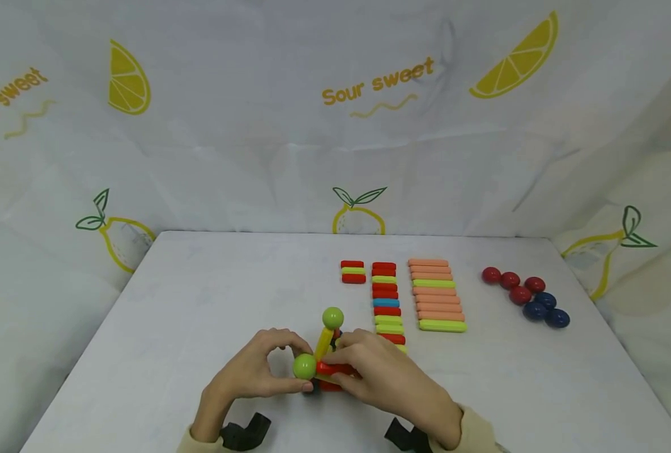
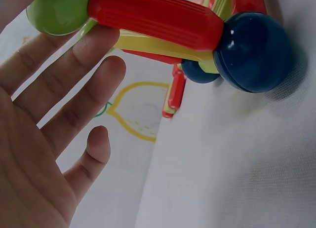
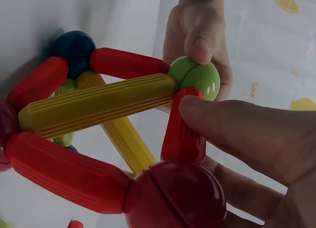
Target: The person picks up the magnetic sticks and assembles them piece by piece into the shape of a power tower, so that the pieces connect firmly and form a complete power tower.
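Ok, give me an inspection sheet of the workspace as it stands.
Surface: white table, cloth-covered.
Job's things: rod-and-ball frame of red and yellow rods, green, blue and dark red balls, held between both hands.
Clutter: three columns of spare rods; red and blue balls at right.
Hands: left hand pinches the green ball; right hand pinches a short red rod.
Cables: nothing seen; black wrist mounts only.
Surroundings: lemon-print backdrop reading Sour sweet.
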Motion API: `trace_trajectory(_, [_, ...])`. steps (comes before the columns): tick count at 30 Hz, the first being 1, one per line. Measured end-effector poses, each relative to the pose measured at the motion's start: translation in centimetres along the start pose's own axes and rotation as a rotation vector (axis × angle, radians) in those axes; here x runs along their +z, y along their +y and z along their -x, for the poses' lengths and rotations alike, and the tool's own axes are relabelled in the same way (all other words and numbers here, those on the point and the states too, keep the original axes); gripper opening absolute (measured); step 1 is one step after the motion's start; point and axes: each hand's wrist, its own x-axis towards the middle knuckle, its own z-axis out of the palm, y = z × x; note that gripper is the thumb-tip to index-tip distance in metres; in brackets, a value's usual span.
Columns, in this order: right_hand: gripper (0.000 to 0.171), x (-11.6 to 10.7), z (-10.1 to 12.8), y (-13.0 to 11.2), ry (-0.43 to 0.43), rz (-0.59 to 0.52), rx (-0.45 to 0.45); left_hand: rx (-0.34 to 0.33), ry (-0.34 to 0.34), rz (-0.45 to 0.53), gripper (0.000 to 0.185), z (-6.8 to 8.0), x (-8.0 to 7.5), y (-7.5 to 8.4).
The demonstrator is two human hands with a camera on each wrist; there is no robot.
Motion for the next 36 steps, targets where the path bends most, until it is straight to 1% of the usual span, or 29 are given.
trace_trajectory(6, [0.018, 0.1, -0.4, 0.0, 0.011, -0.021, -0.011, -0.001, 0.026, -0.031, 0.032, 0.2, -0.4, 0.0])
trace_trajectory(8, [0.018, 0.0, -0.5, 0.2, 0.045, -0.041, -0.022, -0.007, 0.045, -0.057, 0.033, 0.3, -0.7, -0.1])
trace_trajectory(10, [0.018, -0.3, -0.6, 0.7, 0.118, -0.062, -0.033, -0.020, 0.078, -0.089, 0.035, 0.4, -1.0, -0.1])
trace_trajectory(12, [0.017, -0.6, -0.9, 1.5, 0.238, -0.064, -0.030, -0.041, 0.128, -0.118, 0.037, 0.4, -1.3, -0.2])
trace_trajectory(15, [0.015, -1.0, -1.8, 3.2, 0.442, -0.040, 0.006, -0.061, 0.239, -0.167, 0.041, 0.4, -1.5, -0.4])
trace_trajectory(17, [0.017, -1.0, -2.6, 4.5, 0.531, -0.014, 0.050, -0.070, 0.323, -0.200, 0.044, 0.2, -1.4, -0.4])
trace_trajectory(18, [0.018, -0.9, -3.1, 5.2, 0.551, 0.000, 0.075, -0.079, 0.361, -0.211, 0.047, 0.1, -1.3, -0.3])
trace_trajectory(20, [0.022, -0.7, -4.0, 6.5, 0.542, 0.032, 0.122, -0.109, 0.408, -0.216, 0.055, 0.0, -1.0, 0.0])
trace_trajectory(22, [0.026, -0.2, -5.1, 7.8, 0.489, 0.072, 0.171, -0.151, 0.406, -0.223, 0.069, -0.2, -0.6, 0.6])
trace_trajectory(25, [0.029, 0.5, -6.8, 9.3, 0.388, 0.136, 0.230, -0.223, 0.341, -0.243, 0.096, -0.5, 0.1, 1.8])
trace_trajectory(27, [0.029, 1.0, -7.9, 10.3, 0.323, 0.168, 0.251, -0.265, 0.292, -0.280, 0.108, -0.6, 0.5, 2.3])
trace_trajectory(30, [0.032, 1.5, -8.9, 11.1, 0.228, 0.178, 0.289, -0.351, 0.232, -0.279, 0.113, -0.8, 0.8, 2.7])
trace_trajectory(33, [0.034, 1.6, -9.4, 11.3, 0.182, 0.166, 0.317, -0.399, 0.179, -0.246, 0.112, -0.7, 0.7, 2.7])
trace_trajectory(34, [0.033, 1.7, -9.5, 11.3, 0.178, 0.161, 0.320, -0.399, 0.160, -0.228, 0.111, -0.6, 0.6, 2.7])
trace_trajectory(36, [0.028, 1.7, -9.6, 11.3, 0.184, 0.156, 0.310, -0.364, 0.124, -0.195, 0.111, -0.4, 0.1, 2.6])
